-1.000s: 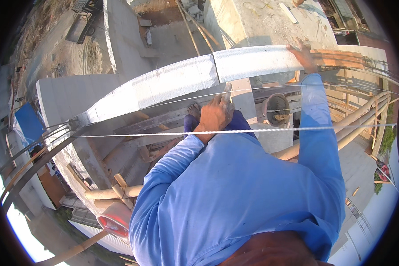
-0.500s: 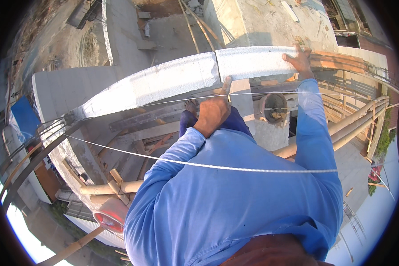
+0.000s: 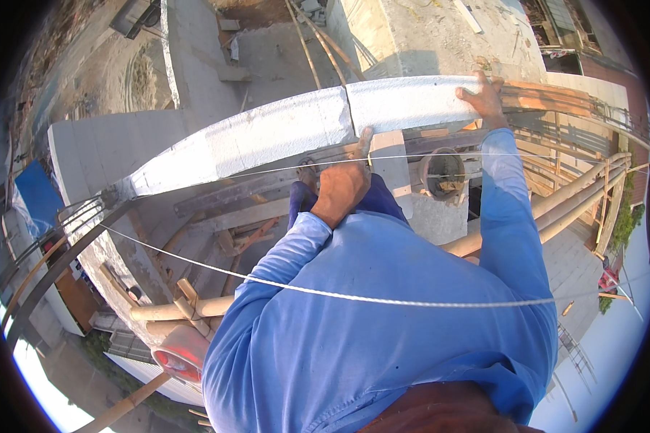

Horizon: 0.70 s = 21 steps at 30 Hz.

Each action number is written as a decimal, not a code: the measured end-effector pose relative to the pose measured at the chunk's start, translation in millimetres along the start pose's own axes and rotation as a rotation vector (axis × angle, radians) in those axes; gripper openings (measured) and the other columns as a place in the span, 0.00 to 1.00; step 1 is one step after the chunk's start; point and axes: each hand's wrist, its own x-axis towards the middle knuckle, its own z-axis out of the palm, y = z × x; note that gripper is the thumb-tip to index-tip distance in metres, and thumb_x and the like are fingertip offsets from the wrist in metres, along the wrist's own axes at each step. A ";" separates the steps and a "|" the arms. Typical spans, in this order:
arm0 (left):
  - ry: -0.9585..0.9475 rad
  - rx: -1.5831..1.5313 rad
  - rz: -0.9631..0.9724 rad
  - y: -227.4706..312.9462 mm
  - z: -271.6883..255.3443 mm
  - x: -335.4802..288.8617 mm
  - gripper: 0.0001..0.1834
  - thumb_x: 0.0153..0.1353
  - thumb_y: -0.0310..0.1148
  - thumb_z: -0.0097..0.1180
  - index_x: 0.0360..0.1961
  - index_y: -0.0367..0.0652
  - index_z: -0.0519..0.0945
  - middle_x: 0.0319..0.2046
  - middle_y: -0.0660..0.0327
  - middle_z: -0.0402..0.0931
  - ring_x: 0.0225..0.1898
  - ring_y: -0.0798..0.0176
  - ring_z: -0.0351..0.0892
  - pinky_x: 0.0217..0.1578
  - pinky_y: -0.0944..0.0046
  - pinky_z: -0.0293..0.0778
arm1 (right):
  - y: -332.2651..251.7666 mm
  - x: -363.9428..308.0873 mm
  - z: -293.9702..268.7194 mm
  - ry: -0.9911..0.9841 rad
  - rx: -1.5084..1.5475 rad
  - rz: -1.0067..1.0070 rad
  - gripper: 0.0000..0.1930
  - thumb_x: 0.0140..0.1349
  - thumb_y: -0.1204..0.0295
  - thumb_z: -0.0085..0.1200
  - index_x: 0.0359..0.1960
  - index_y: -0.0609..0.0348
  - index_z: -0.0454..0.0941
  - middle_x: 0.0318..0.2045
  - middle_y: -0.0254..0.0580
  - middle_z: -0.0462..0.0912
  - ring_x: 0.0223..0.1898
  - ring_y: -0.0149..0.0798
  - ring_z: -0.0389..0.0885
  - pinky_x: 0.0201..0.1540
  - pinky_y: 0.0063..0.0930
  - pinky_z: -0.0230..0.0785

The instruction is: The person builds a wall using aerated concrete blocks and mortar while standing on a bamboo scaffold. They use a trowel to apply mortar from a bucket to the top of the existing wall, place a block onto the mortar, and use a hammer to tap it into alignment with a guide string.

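On the far wall top, I note my right hand (image 3: 484,97) flat, fingers spread, steadying the white block (image 3: 412,101); left hand (image 3: 343,180) apparently pinching the string line (image 3: 282,168). Alignment step; the next move calls for levelling.

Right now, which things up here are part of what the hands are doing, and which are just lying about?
In hand:
- left hand nearest the taut string
- right hand flat on the white block wall

Lying about:
- bucket
- bamboo poles
- blue sheet
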 end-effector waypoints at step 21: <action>0.398 0.693 0.510 36.4 -15.2 66.0 0.19 0.60 0.36 0.47 0.53 0.46 0.77 0.56 0.59 0.72 0.54 0.52 0.68 0.50 0.49 0.65 | -8.7 -34.8 -10.2 0.230 0.236 0.012 0.46 0.29 0.40 0.66 0.58 0.35 0.72 0.55 0.53 0.64 0.53 0.57 0.66 0.55 0.48 0.58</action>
